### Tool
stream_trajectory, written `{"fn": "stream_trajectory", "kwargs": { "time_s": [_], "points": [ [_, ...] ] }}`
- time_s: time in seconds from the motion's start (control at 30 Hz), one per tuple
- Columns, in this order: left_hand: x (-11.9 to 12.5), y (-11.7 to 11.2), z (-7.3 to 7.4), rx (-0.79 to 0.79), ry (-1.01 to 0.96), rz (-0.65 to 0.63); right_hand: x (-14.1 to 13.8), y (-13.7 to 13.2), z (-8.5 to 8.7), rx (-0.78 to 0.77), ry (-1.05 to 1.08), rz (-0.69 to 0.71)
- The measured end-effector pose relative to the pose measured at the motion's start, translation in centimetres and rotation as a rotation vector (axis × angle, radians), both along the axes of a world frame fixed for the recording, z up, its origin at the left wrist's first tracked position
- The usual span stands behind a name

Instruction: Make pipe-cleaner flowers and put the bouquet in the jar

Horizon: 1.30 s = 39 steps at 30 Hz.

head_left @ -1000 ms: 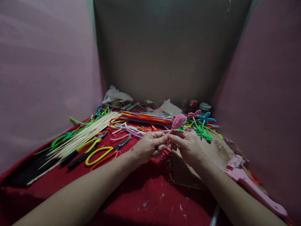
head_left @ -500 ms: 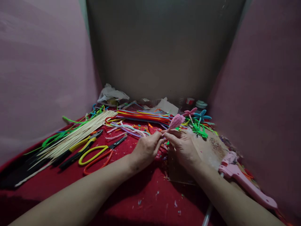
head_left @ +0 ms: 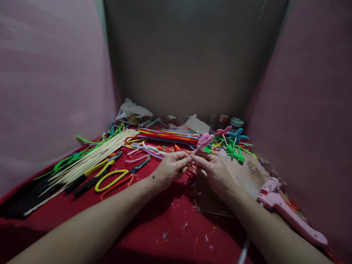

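A pink pipe-cleaner flower (head_left: pixel 205 140) with a bud-like head leans up and to the right, its stem pinched between both hands. My left hand (head_left: pixel 173 165) is closed at the lower stem, thumb and fingers pressed together. From the other side, my right hand (head_left: pixel 216 170) grips the same stem just below the head. The fingers cover the lower end of the stem. Behind them lies a bundle of coloured pipe cleaners (head_left: pixel 170 135). A piece of cardboard (head_left: pixel 211 200) is under my right hand.
Left are wooden sticks (head_left: pixel 96 154), pliers (head_left: pixel 96 176) and scissors (head_left: pixel 118 179). A pink glue gun (head_left: pixel 291 212) lies right, by my forearm. Pink and blue pipe-cleaner flowers (head_left: pixel 237 135) sit at the back right. A plastic bag (head_left: pixel 133 110) is at the back; scraps litter the red cloth (head_left: pixel 165 227).
The flower has turned slightly and its head sits a little lower and further left. My left hand's fingers have shifted on the stem. The whole view has moved slightly.
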<state>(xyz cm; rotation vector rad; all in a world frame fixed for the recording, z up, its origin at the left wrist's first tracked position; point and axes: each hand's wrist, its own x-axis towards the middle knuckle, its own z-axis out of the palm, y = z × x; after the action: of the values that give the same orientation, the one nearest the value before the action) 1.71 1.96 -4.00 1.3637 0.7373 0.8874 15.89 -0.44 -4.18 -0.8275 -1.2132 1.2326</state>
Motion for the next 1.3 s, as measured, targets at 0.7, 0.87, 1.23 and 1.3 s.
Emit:
{"fn": "stream_trajectory", "kwargs": {
  "time_s": [0.7,0.87,1.23,1.3],
  "points": [
    [-0.1,0.2,-1.6,0.826,0.427,0.229,-0.4,0.1,-0.5,-0.038,0.123,-0.112],
    [-0.1,0.3,-1.6,0.608,0.330,0.180,-0.4,0.4,-0.9,0.016,0.083,-0.073],
    [0.0,0.1,-0.5,-0.127,-0.052,-0.064,-0.2,0.4,-0.8,-0.090,0.148,0.034],
    [-0.2,0.2,-0.6,-0.207,-0.133,-0.148,-0.1,0.5,-0.8,-0.139,0.192,0.057]
  ]
}}
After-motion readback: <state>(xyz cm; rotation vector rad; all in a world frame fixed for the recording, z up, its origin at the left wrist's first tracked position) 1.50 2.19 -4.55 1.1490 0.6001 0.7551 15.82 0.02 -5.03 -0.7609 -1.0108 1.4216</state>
